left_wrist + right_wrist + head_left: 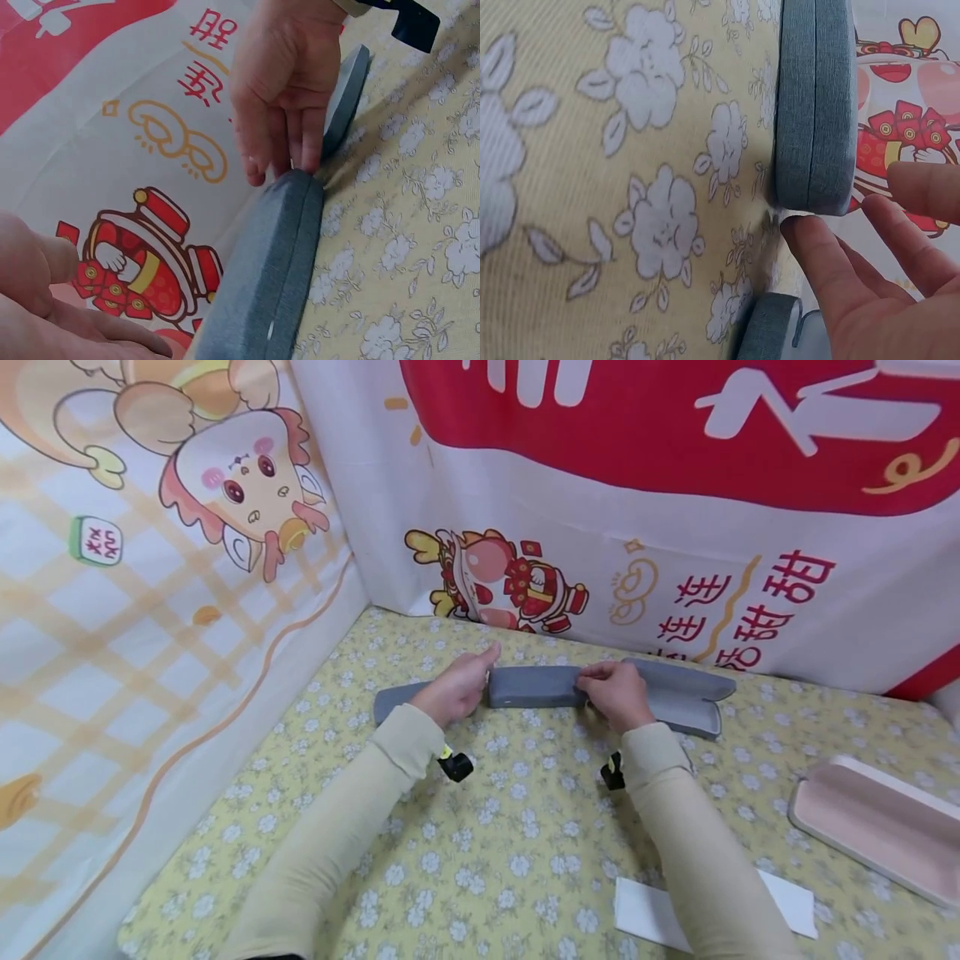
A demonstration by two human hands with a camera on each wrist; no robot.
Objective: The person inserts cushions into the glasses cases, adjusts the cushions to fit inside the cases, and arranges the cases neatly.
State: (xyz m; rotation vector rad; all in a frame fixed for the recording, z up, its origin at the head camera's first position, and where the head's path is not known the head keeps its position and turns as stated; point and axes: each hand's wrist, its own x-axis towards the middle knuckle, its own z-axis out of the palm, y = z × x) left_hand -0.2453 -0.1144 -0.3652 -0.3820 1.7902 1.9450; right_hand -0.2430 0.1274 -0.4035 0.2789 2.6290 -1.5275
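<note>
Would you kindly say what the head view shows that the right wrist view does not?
Of these two, only the head view shows the left hand, the pink-lined case and the white sheet. Only the right wrist view clearly shows the seam along the closed gray case. Both share that case, the right hand and the flowered cloth.

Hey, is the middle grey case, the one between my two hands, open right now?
No, the right wrist view shows the grey case closed, its halves meeting along a seam.
</note>
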